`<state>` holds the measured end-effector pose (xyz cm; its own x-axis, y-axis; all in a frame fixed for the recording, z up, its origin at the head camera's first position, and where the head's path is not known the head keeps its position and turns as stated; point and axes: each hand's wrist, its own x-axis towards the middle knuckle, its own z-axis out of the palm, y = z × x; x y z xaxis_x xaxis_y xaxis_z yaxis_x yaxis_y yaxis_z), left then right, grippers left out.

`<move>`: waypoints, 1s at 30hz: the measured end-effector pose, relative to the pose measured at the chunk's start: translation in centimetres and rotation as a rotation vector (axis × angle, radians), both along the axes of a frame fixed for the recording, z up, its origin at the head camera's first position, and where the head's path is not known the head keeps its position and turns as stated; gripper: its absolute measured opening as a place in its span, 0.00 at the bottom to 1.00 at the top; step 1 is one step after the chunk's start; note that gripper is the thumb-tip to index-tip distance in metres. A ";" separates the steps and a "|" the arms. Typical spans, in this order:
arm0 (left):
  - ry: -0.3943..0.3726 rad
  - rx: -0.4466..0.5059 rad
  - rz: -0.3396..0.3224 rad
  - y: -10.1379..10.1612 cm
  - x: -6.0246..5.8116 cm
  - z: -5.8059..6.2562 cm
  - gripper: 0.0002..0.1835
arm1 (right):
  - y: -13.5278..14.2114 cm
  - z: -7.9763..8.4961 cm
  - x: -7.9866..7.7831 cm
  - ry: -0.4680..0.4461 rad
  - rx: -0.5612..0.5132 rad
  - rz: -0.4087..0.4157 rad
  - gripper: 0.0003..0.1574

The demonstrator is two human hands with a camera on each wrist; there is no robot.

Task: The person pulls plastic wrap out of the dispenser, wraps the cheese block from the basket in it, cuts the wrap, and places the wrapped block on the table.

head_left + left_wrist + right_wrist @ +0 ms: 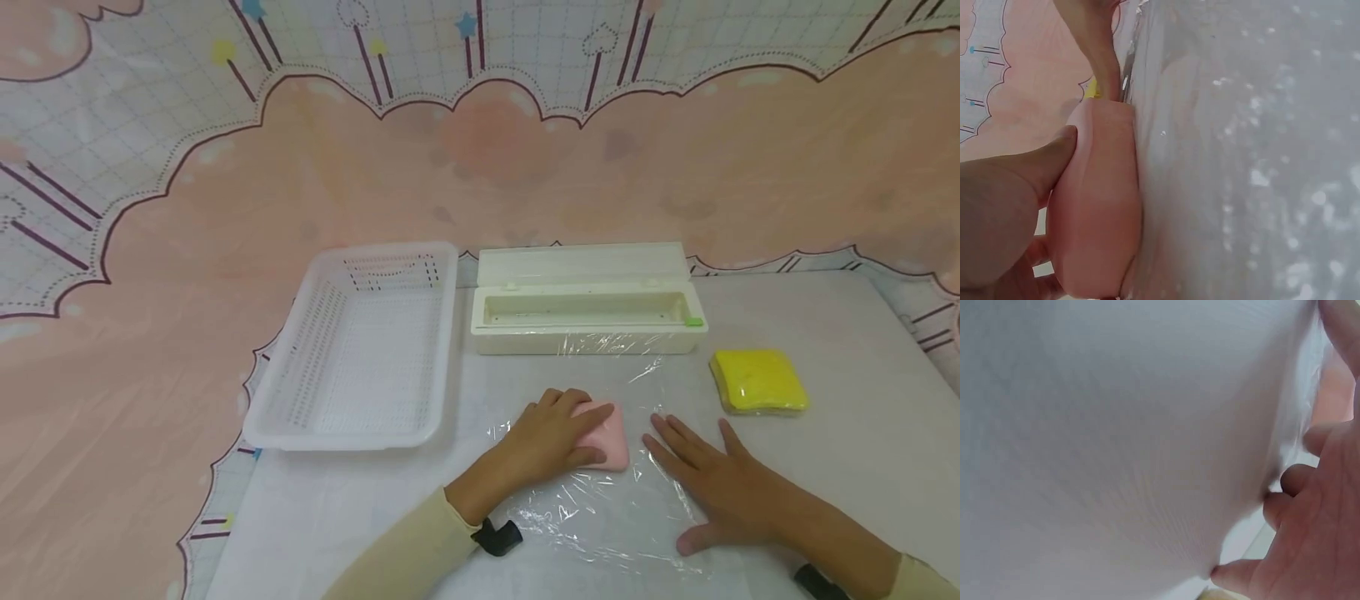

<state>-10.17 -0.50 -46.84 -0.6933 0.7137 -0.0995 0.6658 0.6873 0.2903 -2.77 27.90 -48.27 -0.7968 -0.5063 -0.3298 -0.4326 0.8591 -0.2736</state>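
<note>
1. The left hand (pixel 551 437) covers the left part of the pink rounded block (pixel 613 442); its thumb and fingers are curled round the block, though the head view hides some of the fingertips; the block lies on the clear plastic film (pixel 566 512), near the middle of the table (pixel 847 333).
2. The right hand (pixel 723 483) is spread flat with fingers apart, gripping nothing, and rests at the film's right side; the film's outer edges are hard to trace, showing mainly as glints and creases; in the right wrist view, a peach patch beyond the fingers is too unclear to name.
3. Both sleeves (pixel 412 546) are cut off by the near edge of the head view; a black wrist strap (pixel 498 537) shows at the left cuff.
4. A yellow block (pixel 759 381) in clear wrap sits far right of the film, beyond the right hand; a patterned cloth (pixel 525 192) hangs behind the table.
5. The white film dispenser (pixel 588 342) stands far, its lid raised, trough bare to view, green slider (pixel 693 322) at right; left of it, the white basket (pixel 408 437) shows its perforated floor.
</note>
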 end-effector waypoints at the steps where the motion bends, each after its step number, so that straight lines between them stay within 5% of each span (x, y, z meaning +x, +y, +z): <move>1: 0.002 0.001 -0.003 0.0 0.0 -0.1 0.36 | 0.1 0.0 0.0 0.002 -0.002 -0.002 0.81; 6: 0.081 0.000 -0.031 -0.9 0.5 0.0 0.36 | 0.7 0.6 0.2 -0.047 -0.060 -0.051 0.82; 11: 0.213 -0.011 -0.085 -3.5 2.6 1.2 0.20 | 0.9 1.8 0.5 -0.034 -0.149 -0.080 0.74; 17: 0.079 -0.113 -0.294 -6.8 4.2 1.5 0.18 | 1.3 1.8 1.3 0.254 -0.284 0.046 0.31; 21: 0.067 -0.154 -0.330 -7.5 4.3 0.9 0.17 | 1.7 1.4 1.4 0.282 -0.412 0.140 0.12; 26: 0.084 -0.114 -0.339 -7.8 4.2 0.1 0.10 | 1.6 1.2 1.9 0.272 -0.569 0.199 0.11; 30: 0.121 -0.066 -0.358 -7.9 4.2 0.1 0.03 | 1.0 1.1 2.6 0.203 -0.468 0.196 0.16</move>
<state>-5.98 -8.44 -46.78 -0.4111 0.9076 -0.0859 0.8937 0.4198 0.1584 -0.19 28.90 -47.21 -0.6968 -0.7076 0.1168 -0.6562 0.5634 -0.5020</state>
